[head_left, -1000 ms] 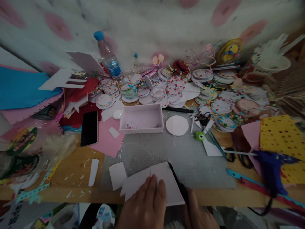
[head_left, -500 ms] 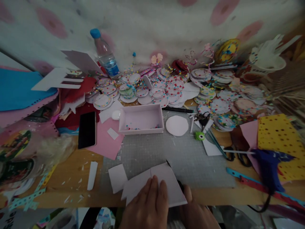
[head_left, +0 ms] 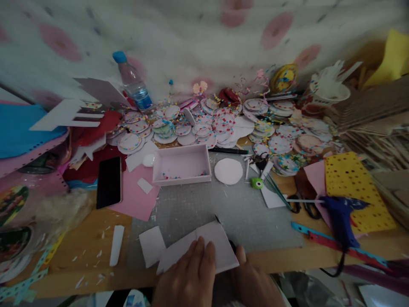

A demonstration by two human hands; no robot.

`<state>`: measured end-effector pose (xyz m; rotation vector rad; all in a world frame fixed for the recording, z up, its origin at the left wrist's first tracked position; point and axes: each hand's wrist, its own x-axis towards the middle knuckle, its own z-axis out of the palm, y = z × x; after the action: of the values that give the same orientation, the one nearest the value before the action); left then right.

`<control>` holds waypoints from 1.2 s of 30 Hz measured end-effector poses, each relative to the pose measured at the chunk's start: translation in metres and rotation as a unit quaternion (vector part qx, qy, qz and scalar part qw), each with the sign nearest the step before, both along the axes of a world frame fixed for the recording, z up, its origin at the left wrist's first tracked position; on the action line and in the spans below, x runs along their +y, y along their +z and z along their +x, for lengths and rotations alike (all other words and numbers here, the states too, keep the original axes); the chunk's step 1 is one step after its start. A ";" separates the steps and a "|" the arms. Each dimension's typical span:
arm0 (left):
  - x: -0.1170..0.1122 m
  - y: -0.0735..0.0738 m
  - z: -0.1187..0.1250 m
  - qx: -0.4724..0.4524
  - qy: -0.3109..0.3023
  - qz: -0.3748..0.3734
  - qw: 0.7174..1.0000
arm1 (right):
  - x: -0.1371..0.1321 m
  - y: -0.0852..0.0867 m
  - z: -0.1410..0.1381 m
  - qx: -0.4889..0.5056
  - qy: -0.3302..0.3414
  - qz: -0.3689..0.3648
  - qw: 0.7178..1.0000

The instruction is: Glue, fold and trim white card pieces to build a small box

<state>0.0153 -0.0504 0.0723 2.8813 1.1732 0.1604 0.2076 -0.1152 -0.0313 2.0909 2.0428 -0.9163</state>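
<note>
My left hand (head_left: 191, 270) lies with fingers stretched flat on a folded-looking piece of white card (head_left: 183, 246) at the front edge of the cutting mat. Fingers of my right hand (head_left: 255, 281) are closed at the card's near right corner, around a dark pointed tool (head_left: 232, 246). Most of that tool is hidden under the card and my hand; a dark tip shows past the card's far corner. Left of the card lies a smaller white piece (head_left: 152, 246). Farther back on the mat are a pale open box (head_left: 182, 166) with beads inside and a white card disc (head_left: 228, 171).
A black phone (head_left: 109, 182) rests at left, near a white strip (head_left: 116, 246). To the right are black-handled scissors (head_left: 303, 207), a blue glue gun (head_left: 340, 221) and a green punch (head_left: 257, 183). Bead-trimmed discs (head_left: 223, 121) and a water bottle (head_left: 136, 85) line the back.
The view has turned slightly to the right, so everything sits further left in the picture. My hands, the card and the dark tool hold nearly the same places on the mat.
</note>
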 end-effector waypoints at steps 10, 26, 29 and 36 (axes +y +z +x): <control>0.009 0.009 -0.005 -0.030 0.026 -0.135 0.990 | 0.003 0.010 -0.021 -0.143 0.052 0.002 0.988; 0.049 0.045 -0.064 -0.314 0.315 -0.378 0.812 | 0.003 0.009 0.027 0.198 -0.051 0.087 0.975; 0.038 0.037 -0.070 -0.403 0.376 -0.396 0.734 | 0.022 0.022 0.042 0.272 -0.096 0.104 0.952; 0.019 0.026 -0.075 -0.562 0.522 -0.313 0.560 | 0.072 0.019 0.016 0.287 -0.112 0.103 0.946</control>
<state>-0.0599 -0.0317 0.0986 0.7026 1.7113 1.0672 0.2239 -0.0431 -0.0121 2.4203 2.2589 -1.5715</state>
